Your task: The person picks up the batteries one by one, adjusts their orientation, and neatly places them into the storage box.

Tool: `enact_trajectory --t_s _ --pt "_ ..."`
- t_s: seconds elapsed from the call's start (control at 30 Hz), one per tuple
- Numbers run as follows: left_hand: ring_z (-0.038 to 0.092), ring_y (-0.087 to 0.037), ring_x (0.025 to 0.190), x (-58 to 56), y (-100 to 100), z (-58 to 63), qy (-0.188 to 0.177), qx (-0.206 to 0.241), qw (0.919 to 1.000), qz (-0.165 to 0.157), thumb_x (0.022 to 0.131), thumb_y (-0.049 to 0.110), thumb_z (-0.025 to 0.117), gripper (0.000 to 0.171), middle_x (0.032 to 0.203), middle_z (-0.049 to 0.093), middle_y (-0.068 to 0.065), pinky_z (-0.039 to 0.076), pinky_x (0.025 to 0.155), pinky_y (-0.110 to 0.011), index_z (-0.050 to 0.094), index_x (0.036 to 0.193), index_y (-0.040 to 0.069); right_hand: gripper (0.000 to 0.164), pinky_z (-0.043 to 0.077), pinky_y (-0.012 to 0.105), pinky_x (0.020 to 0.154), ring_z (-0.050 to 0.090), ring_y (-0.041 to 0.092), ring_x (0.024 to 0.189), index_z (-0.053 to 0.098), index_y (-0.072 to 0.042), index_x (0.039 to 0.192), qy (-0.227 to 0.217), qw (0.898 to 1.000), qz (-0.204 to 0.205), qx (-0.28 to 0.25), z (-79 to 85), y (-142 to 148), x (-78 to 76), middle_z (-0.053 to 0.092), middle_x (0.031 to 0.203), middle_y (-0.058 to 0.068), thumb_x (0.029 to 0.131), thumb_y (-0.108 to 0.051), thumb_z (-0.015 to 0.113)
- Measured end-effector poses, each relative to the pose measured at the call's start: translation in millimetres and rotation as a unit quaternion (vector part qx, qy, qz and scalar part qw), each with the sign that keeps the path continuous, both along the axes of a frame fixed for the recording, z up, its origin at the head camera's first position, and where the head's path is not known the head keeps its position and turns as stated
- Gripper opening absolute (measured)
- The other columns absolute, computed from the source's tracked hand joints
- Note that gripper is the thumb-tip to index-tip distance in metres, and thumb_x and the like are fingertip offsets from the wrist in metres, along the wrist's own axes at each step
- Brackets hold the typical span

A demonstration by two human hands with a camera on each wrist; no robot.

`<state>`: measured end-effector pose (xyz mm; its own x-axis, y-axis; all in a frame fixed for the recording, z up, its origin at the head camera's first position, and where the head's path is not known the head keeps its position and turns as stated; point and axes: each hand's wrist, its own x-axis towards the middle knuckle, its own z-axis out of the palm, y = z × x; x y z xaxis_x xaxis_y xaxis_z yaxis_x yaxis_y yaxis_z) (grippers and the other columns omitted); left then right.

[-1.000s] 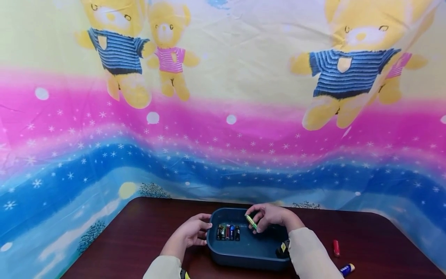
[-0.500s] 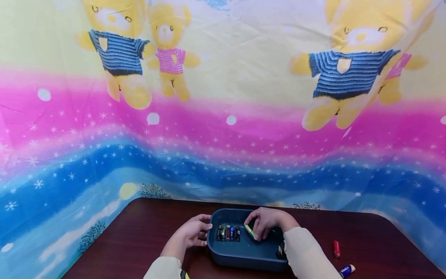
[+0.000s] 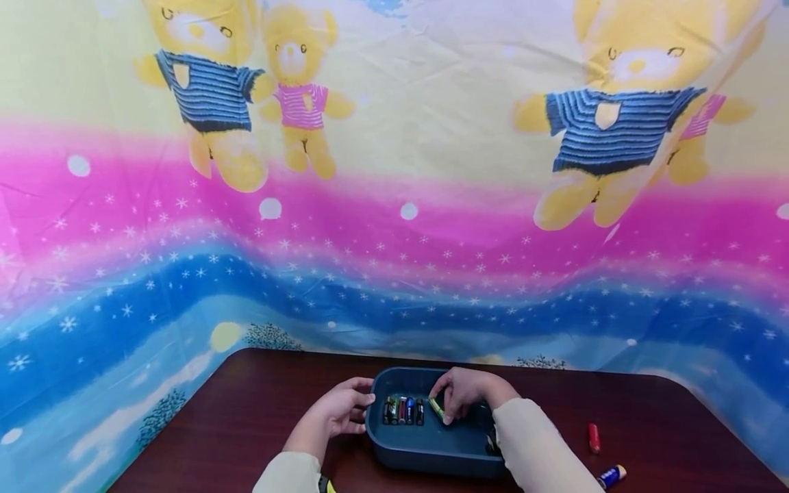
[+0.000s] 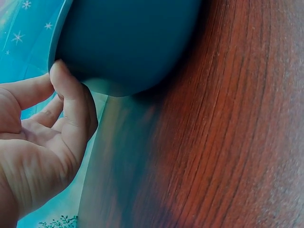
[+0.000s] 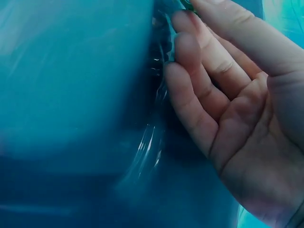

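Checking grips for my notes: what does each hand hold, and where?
The right hand pinches the green battery at its upper end. The left hand rests against the tray's left wall.

The desk [image 4: 228, 123] is glossy, dark reddish wood with fine grain; the blue tray [image 3: 425, 448] on it looks like smooth, matt plastic with a faint sheen
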<state>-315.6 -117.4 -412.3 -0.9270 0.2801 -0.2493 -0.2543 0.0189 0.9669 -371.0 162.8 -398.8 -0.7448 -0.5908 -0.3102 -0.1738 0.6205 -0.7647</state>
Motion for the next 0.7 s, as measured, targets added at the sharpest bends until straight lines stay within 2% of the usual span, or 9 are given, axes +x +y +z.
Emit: enact_trajectory --t_s 0.2,0.7 --pt "0.052 -0.017 0.068 -0.6 -0.1 -0.2 0.001 0.001 1.0 -0.006 0.092 0.008 0.053 0.043 0.09 0.056 -0.012 0.051 0.057 -0.029 0.041 0.133 0.004 0.043 0.052 0.035 0.062 0.06 0.017 0.06 0.059 -0.003 0.115 -0.008 1.0 -0.006 -0.009 -1.8 -4.0 0.8 0.063 0.066 0.006 0.075 -0.001 0.074" --pt "0.052 -0.017 0.068 0.1 -1.0 -0.7 0.009 -0.002 0.9999 -0.008 0.093 0.009 0.052 0.041 0.09 0.056 -0.012 0.051 0.057 -0.029 0.042 0.132 0.004 0.042 0.053 0.036 0.063 0.063 0.019 0.062 0.058 0.0 0.116 -0.022 0.999 -0.019 -0.018 -8.4 -11.6 -1.8 0.067 0.071 0.009 0.077 -0.002 0.072"
